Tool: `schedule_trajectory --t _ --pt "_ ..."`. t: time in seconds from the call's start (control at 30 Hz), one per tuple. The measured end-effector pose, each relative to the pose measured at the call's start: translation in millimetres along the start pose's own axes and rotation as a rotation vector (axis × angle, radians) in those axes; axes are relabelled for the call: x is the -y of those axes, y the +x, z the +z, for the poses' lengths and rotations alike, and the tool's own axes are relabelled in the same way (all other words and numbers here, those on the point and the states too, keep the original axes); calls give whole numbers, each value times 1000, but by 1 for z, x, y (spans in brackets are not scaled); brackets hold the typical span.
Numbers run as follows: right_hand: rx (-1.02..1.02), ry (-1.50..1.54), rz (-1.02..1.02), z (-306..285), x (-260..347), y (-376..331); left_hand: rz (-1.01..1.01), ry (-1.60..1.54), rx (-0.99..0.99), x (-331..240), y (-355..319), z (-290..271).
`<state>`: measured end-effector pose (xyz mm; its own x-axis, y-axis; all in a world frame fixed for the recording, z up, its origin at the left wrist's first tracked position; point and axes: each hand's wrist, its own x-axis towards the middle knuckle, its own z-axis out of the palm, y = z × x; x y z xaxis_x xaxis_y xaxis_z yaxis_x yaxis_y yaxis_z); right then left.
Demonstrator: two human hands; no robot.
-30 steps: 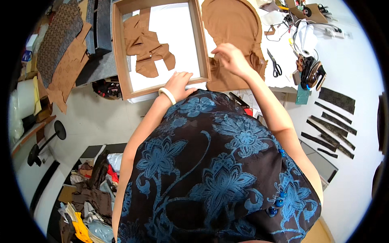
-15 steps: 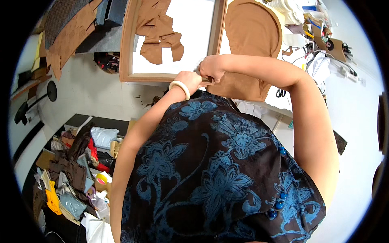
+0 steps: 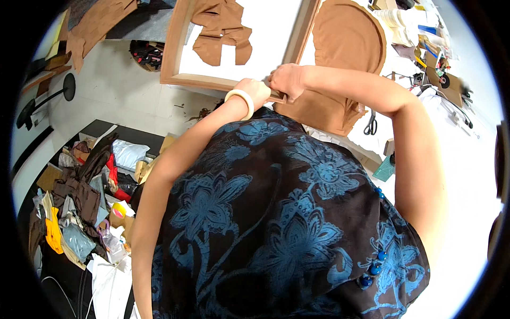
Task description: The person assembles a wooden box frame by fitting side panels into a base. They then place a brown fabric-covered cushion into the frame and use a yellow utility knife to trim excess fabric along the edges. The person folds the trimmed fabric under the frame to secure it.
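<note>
Apparently bracing the frame (image 3: 199, 80) at its near right corner, with left hand (image 3: 255, 91) and right hand (image 3: 287, 81) both curled tight on it, seemingly calling for steady, even pressure.

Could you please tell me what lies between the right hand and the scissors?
In the head view, brown material, then a sliver of white surface.

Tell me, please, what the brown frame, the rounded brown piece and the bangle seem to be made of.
Brown frame: possibly wood or leather-covered board, matte, with stiff, straight walls. Rounded brown piece: probably leather or fabric, dull, with soft creases. Bangle: smooth, cream, perhaps plastic or stone.
</note>
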<state>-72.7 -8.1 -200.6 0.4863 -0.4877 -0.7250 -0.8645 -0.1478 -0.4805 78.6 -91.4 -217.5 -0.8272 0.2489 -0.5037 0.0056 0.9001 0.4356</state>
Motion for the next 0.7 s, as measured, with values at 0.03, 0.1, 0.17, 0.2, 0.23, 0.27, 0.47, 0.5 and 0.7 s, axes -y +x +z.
schedule_trajectory --t 0.03,0.1,0.17,0.2,0.23,0.27,0.47,0.5,0.7 --pt "59 41 1 -12 3 0 7 -2 7 3 -1 -5" --pt "64 173 -73 -22 5 14 -85 -235 27 10 -9 -5" --pt "-64 471 42 -5 6 10 -52 -271 52 24 -11 -14" --pt "-310 465 56 -1 11 6 -20 -180 78 38 -20 -24" --pt "-303 517 61 -3 11 7 -2 -118 44 49 -35 -37" --pt "-296 570 67 -6 10 10 -28 -136 62 63 -47 -34" --pt "-436 569 152 -2 36 10 -28 -274 -23 87 -76 -26" --pt "-435 561 173 -1 40 12 -39 -267 -15 87 -76 -27" --pt "-564 606 243 22 55 20 -52 -199 -26 84 -78 -25"
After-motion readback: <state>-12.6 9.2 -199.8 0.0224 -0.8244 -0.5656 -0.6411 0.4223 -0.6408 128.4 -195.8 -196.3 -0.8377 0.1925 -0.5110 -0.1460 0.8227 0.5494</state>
